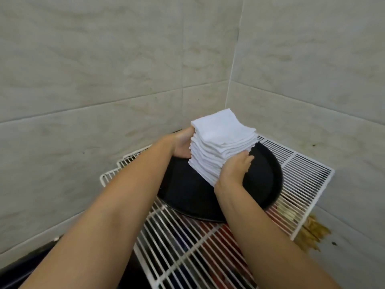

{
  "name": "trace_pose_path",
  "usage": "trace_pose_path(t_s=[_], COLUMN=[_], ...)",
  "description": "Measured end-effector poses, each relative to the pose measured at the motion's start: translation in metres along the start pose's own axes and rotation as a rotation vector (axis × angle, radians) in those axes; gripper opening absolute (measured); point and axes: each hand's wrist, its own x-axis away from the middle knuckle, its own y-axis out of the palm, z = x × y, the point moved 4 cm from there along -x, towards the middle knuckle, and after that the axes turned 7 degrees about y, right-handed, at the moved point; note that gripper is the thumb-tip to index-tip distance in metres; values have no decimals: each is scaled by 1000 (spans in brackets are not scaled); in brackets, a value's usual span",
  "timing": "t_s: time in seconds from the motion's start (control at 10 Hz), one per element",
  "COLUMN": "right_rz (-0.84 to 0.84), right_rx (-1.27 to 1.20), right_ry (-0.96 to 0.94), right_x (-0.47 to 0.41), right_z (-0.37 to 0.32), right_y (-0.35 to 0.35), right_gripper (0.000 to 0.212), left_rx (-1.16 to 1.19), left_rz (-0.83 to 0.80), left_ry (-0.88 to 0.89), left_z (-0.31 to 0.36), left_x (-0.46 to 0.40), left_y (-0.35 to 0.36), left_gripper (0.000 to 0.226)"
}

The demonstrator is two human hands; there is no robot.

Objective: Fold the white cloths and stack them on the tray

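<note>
You have a tall stack of folded white cloths point(220, 147) clasped between both hands, over the far part of a round black tray point(187, 192). Your left hand point(182, 143) presses flat against the stack's left side, palm in; most of its fingers are hidden behind the cloth, so you cannot see how far they wrap. Your right hand point(234, 170) grips the near right corner, fingers point(245, 160) curled against the layers, and it covers the lower edge of the pile there. Whether the bottom cloth rests on the tray or hangs just above it cannot be told, since your right hand and forearm block that edge.

The tray sits on a white wire rack point(302, 170) set in the corner of pale tiled walls point(104, 69). Your right forearm cuts across the tray's near rim. Beneath the rack's bars there are red and dark shapes, too blurred to name. A brownish stain point(312, 232) marks the wall low on the right, beside the rack's edge. A dark surface at lower left is cut off by the frame.
</note>
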Motion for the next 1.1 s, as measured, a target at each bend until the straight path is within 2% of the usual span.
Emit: trace_pose_path(t_s=[0.1, 0.2, 0.3, 0.4, 0.5, 0.7, 0.8, 1.0, 1.1], right_rz=[27, -3, -68, -75, -97, -127, -225, -422, -501], right_rx=[73, 42, -46, -52, -17, 61, 50, 199, 383], right_ry=[-33, -6, 31, 21, 27, 44, 151, 393, 393], right_x=[3, 4, -5, -9, -8, -5, -12, -29, -39], right_z=[-8, -1, 1, -3, -3, -7, -14, -55, -88], right_y=[4, 3, -5, -11, -5, -5, -18, -57, -73], right_gripper=[53, 57, 73, 63, 64, 57, 54, 52, 52], left_rx=[39, 39, 30, 43, 35, -6, -56, -468, -659], left_rz=[3, -7, -8, -13, -2, 89, 195, 573, 739], left_ry=[-1, 15, 25, 42, 57, 78, 76, -19, -27], left_z=[-1, -2, -3, -3, -6, -7, -8, -14, -22], left_x=[-3, -3, -1, -2, 0, 8, 16, 67, 88], left_y=[-4, -6, -4, -4, -5, -4, 0, 2, 25], left_gripper=[51, 48, 50, 54, 55, 48, 48, 70, 59])
